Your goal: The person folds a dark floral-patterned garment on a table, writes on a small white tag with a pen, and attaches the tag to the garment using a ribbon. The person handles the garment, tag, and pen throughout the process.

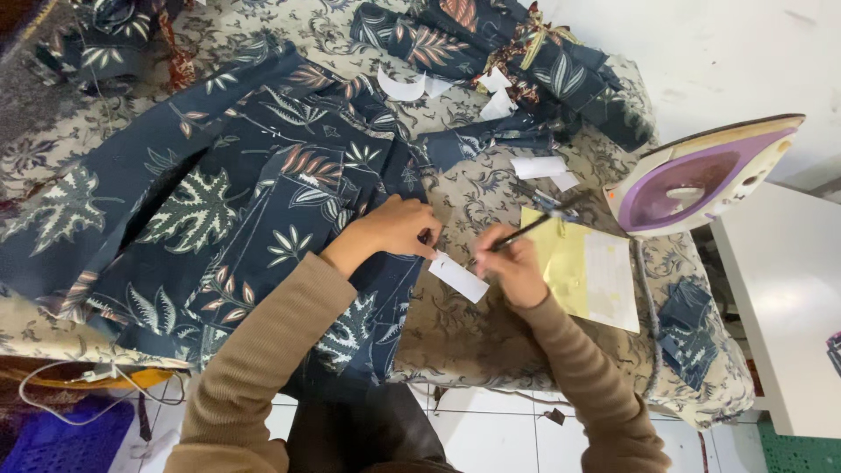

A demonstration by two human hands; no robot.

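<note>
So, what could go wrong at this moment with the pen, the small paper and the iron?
The right hand writes with a black pen on a small white paper slip over soft padding, so the tip might pierce it. The left hand pins only one end; the slip may shift. The purple and white iron stands near the edge and could be knocked.

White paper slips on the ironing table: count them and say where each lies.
5 white paper slips: one between the hands, two left of the iron, two near the folded fabric; more may be hidden.
</note>
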